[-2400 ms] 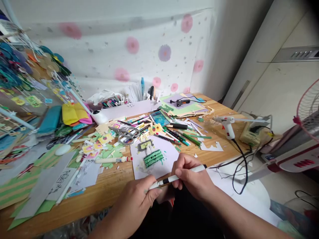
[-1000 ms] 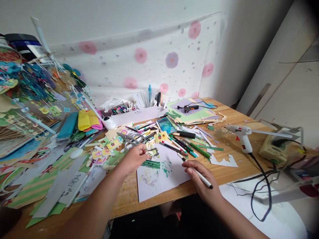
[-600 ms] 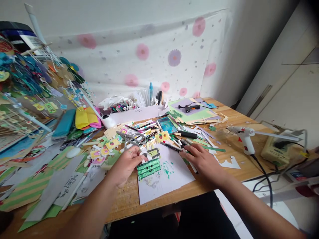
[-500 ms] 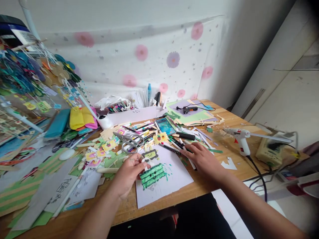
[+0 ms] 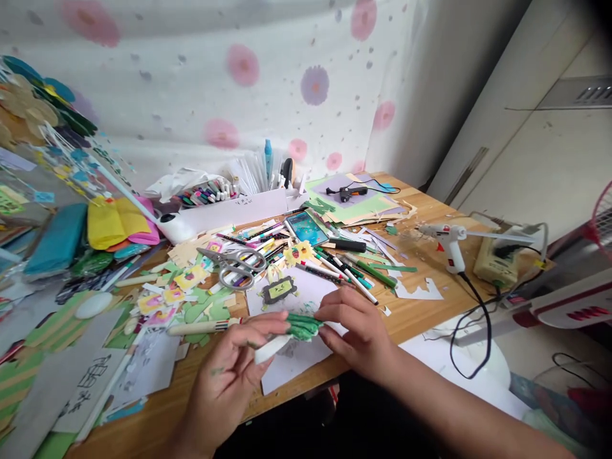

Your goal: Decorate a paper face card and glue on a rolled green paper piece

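Observation:
Between my two hands is a green striped paper cutout point(image 5: 303, 327), tilted and bent, with a white paper strip point(image 5: 271, 350) at its left end. My left hand point(image 5: 229, 370) pinches the cutout and strip from the left. The fingertips of my right hand point(image 5: 356, 328) are closed on the cutout's right edge. Under them lies a white sheet point(image 5: 282, 377) with green marks, partly hidden by the hands. Just beyond, a dark-framed paper figure with a drawn face point(image 5: 278, 290) rests on the sheet. A pair of grey-handled scissors point(image 5: 236, 268) lies behind it.
Markers point(image 5: 356, 277) lie scattered beside a phone point(image 5: 306, 227). To the right stands a white glue gun point(image 5: 449, 245) with a cord, near a power strip point(image 5: 497, 258). Paper scraps point(image 5: 198, 312) cover the left side. A white pen box point(image 5: 229, 213) is at the back.
The cutout has been tilted from facing me to nearly edge-on. My right hand has left the markers and moved left to grip its edge. The view has shifted right and down.

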Motion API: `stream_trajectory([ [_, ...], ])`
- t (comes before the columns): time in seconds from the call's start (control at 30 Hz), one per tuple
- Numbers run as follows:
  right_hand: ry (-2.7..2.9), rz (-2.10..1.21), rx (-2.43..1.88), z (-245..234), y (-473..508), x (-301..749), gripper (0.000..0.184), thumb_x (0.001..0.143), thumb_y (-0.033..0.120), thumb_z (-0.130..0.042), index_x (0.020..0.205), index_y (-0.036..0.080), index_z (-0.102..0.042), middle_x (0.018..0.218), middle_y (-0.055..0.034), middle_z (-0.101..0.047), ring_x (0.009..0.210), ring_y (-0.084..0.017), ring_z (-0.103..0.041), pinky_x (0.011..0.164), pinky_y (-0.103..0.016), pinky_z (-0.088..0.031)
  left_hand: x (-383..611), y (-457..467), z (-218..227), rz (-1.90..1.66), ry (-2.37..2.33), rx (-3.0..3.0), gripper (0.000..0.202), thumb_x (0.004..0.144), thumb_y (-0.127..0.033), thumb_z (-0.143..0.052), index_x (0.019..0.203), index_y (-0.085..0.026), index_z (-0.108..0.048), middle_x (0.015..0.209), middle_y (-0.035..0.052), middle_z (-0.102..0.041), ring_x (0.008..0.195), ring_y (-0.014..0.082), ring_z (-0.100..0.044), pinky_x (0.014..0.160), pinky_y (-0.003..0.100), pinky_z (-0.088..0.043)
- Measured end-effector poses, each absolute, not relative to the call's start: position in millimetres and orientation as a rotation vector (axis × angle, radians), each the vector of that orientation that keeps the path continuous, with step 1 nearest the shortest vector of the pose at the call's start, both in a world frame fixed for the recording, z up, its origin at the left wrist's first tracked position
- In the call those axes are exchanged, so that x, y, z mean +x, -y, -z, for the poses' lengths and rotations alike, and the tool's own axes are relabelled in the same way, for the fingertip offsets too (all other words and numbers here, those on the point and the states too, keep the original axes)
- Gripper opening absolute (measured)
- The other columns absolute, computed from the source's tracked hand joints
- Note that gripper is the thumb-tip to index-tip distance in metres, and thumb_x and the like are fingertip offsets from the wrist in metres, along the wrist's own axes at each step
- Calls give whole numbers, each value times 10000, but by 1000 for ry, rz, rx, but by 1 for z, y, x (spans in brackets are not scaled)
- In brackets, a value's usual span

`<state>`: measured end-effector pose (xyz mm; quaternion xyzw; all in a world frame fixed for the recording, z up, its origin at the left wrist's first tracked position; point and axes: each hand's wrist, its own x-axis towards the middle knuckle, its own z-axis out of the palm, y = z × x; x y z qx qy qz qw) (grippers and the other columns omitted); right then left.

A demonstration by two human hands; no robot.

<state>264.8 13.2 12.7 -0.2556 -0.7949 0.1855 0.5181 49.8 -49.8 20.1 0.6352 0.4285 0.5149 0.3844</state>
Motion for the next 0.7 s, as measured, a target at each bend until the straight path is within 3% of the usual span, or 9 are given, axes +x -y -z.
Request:
stream_trajectory([
  [0.1,2006,-341,-606,-20,-13,268,81,873,175,-589,911,192,-659,826,-70,-655,728,-178,-597,647,-314,-478,46,56,-26,-1226,-1182,1891,365,843,-105,-574,1142,-302,-503,1307,70,-557,1306,275,-464,1069,493,-409],
  [0.2,2087,-363,-599,-26,-9,268,88,879,175,-580,905,194,-661,818,-65,-660,715,-174,-581,642,-312,-466,51,57,-36,-1266,-1287,2196,499,791,-65,-614,1213,-296,-479,1289,84,-511,1289,288,-442,1091,540,-368],
  [0.43,2074,-555,-578,-30,0,268,50,865,176,-620,897,190,-655,810,-59,-659,740,-174,-579,671,-305,-466,67,49,-57,-1209,-1303,2479,250,806,-41,-618,940,-249,-581,942,16,-658,1002,204,-591,954,425,-469],
  [0.7,2063,-558,-576,-32,7,268,81,833,155,-657,914,161,-648,835,-78,-645,767,-187,-575,669,-313,-469,69,52,-54,-1325,-1199,2410,221,806,22,-584,879,-186,-602,864,16,-656,892,147,-604,853,307,-492],
])
